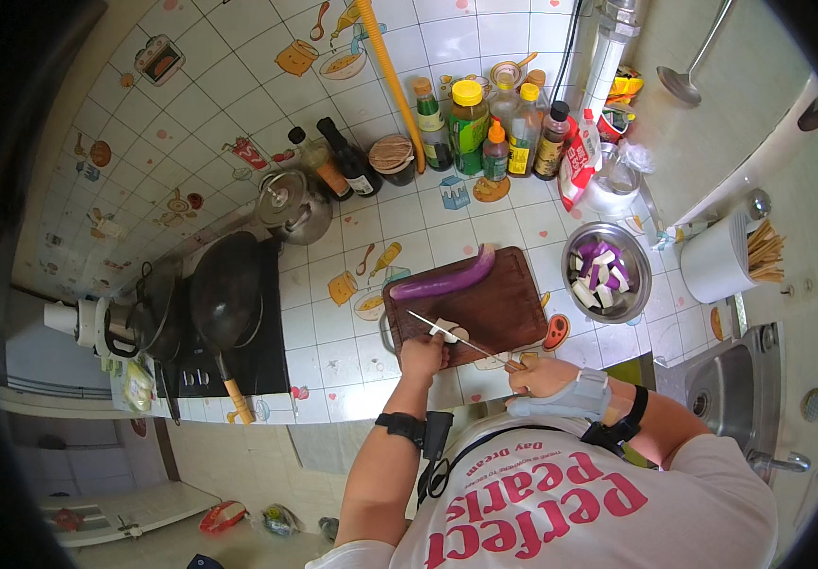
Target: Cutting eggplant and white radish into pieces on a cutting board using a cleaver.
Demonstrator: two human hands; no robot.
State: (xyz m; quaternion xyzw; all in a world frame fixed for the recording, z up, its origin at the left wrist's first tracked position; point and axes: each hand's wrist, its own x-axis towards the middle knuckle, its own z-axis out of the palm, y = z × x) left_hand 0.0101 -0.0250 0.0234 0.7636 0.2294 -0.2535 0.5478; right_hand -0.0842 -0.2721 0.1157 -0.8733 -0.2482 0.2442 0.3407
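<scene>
My right hand [543,377] grips the wooden handle of a kitchen knife [476,347], its thin blade reaching left over the dark wooden cutting board [501,306]. Under the blade, near the board's front edge, lie pale cut eggplant pieces [456,331]. My left hand [423,357] presses its fingertips onto these pieces, close beside the blade. Along the far side of the board rests a long, curved purple eggplant [448,282]. To the right stands a metal bowl [642,299] holding several purple-and-white eggplant chunks [599,274].
Bottles and jars, including a yellow-lidded jar [469,128], line the wall. At left, a black wok [228,291] sits on the cooktop [270,355], near a steel pot [302,213]. A white chopstick holder [711,259] and a sink [729,384] are at right.
</scene>
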